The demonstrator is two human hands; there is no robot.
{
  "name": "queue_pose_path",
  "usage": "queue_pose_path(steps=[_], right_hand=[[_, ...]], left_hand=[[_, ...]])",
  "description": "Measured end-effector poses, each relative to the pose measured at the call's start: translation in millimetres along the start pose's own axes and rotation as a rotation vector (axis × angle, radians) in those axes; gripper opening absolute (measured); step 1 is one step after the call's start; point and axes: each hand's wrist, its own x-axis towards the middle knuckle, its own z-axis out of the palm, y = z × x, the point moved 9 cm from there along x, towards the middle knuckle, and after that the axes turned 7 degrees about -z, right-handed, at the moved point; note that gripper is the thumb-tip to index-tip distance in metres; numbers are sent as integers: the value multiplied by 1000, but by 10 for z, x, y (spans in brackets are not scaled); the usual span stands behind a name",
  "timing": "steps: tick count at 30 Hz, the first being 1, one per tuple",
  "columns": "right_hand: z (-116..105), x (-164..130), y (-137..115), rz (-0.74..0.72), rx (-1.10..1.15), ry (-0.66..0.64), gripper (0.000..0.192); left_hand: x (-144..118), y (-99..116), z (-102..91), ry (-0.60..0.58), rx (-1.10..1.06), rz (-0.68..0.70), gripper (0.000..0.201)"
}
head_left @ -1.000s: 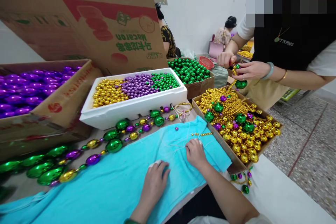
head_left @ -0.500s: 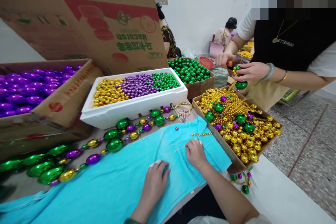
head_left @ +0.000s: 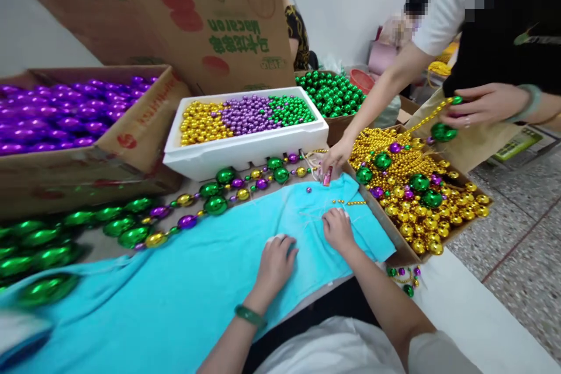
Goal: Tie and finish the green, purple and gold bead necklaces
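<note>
My left hand lies on a turquoise towel, thumb apart from the fingers, holding nothing visible. To its right, my right hand rests on the same towel with bent fingers, beside thin pale threads. Nothing shows in its grip, though its fingertips are partly hidden. Just beyond it lies a short row of small gold beads. One purple bead sits alone on the cloth. Strung green, purple and gold bead garlands run along the towel's far edge.
A white foam box holds small beads in three colours. Cartons hold purple beads, green beads and gold beads. A co-worker's hand reaches in with a small red object; their other hand holds a garland.
The co-worker's arm has reached down to the towel's far corner with the small red object. My hands stay resting on the towel while the view has shifted.
</note>
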Motion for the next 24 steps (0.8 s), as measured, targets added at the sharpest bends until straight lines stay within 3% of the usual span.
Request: queue_pose_path(steps=[7, 13, 18, 21, 24], right_hand=[[-108, 73, 31, 20, 28, -96, 23], [-396, 774, 318, 195, -13, -103, 36], [-245, 1361, 587, 402, -48, -216, 44], [-118, 1531, 650, 455, -53, -293, 52], [-154, 1598, 640, 457, -61, -317, 53]], left_hand=[[-26, 38, -6, -53, -37, -38, 20], [-45, 53, 14, -71, -59, -38, 20], [-51, 17, 11, -92, -119, -52, 21], [-39, -6, 5, -137, -161, -36, 22], [-13, -33, -2, -162, -178, -27, 23]])
